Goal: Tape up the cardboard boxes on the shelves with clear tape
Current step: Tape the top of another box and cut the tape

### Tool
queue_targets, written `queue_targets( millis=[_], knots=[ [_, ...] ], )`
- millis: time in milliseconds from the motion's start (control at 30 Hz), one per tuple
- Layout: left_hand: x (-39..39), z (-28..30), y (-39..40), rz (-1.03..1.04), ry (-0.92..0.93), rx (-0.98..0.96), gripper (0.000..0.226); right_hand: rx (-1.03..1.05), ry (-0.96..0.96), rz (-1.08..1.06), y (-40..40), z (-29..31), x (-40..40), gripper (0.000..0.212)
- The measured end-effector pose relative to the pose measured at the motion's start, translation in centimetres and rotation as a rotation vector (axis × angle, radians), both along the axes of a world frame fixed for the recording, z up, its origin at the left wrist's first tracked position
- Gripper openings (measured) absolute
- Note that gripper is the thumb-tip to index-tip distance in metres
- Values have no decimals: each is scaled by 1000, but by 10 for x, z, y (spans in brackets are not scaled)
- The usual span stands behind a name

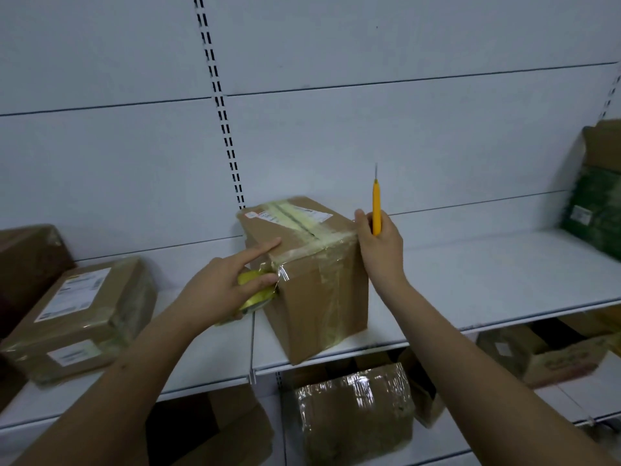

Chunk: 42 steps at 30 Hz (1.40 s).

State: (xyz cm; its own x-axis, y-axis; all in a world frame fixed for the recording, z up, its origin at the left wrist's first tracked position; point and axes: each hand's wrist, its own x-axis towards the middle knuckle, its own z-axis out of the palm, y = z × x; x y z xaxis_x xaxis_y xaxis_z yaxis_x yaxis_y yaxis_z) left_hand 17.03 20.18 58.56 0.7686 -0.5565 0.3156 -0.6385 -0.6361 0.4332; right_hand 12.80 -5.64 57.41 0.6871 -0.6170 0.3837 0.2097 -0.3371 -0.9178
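A brown cardboard box (319, 284) stands on the white shelf (487, 280), its top seam covered with yellowish tape. A strip of clear tape runs from the box's near top edge to a tape roll (258, 294) at its left corner. My left hand (221, 287) grips the roll, with the index finger stretched out onto the box top. My right hand (381, 243) holds a yellow utility knife (376, 210) upright at the box's right top corner, blade pointing up.
A taped box with white labels (77, 317) lies on the shelf at the left, a darker box behind it. A green-printed carton (594, 210) leans at the far right. Several more boxes (356, 412) sit on the lower shelf.
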Motion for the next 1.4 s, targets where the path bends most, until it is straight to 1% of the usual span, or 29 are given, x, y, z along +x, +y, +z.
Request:
queue_targets(
  millis=[67,100,200,233,300,433,567,633,700,833,933,967,1033,1100,1133,1200,1233,1333,1400],
  knots=[
    [-4,2,-3,-2,8,-30,54,-53,-3,-38,0,-4,-3,40],
    [-7,3,-5,1,12,-43,53,-141,24,-95,-3,-1,-5,39],
    [-14,3,-16,-2,-1,-60,54,-475,111,-392,-9,10,-11,34],
    [-17,2,-21,-9,5,-78,52,-539,120,-455,-9,12,-14,32],
    [-22,-1,-29,-21,16,-107,50,-581,163,-493,-12,13,-15,28],
    [-23,0,-38,-17,-40,-79,53,-503,274,-450,-19,22,-9,25],
    [-23,-2,-42,-4,-48,-92,55,-439,365,-411,-13,32,-9,20],
    [-25,-2,-45,-28,1,-133,53,-373,345,-366,1,29,-16,19],
    [-27,-4,-49,-49,33,-161,53,-324,279,-313,24,20,-24,20],
    [-28,-12,-62,-13,-22,-175,59,-262,133,-325,62,0,-35,30],
    [-32,-15,-70,-21,-34,-200,59,-196,139,-303,64,-1,-40,37],
    [-32,-15,-73,-29,-25,-205,59,-222,161,-309,64,1,-42,39],
    [-33,-15,-81,-47,-7,-198,60,-354,222,-388,61,3,-47,40],
    [-36,-14,-89,-69,19,-191,60,-382,258,-421,49,2,-51,40],
    [-38,-13,-92,-78,40,-190,60,-310,243,-384,40,0,-53,41],
    [-41,-12,-98,-88,58,-194,61,-39,136,-245,24,-8,-54,45],
    [-41,-12,-100,-91,55,-196,61,43,107,-206,18,-14,-54,46],
    [-39,-14,-105,-105,53,-204,61,-3,161,-231,19,-30,-59,42],
    [-43,-12,-109,-139,117,-224,62,13,117,-317,22,-30,-64,40]
  ],
)
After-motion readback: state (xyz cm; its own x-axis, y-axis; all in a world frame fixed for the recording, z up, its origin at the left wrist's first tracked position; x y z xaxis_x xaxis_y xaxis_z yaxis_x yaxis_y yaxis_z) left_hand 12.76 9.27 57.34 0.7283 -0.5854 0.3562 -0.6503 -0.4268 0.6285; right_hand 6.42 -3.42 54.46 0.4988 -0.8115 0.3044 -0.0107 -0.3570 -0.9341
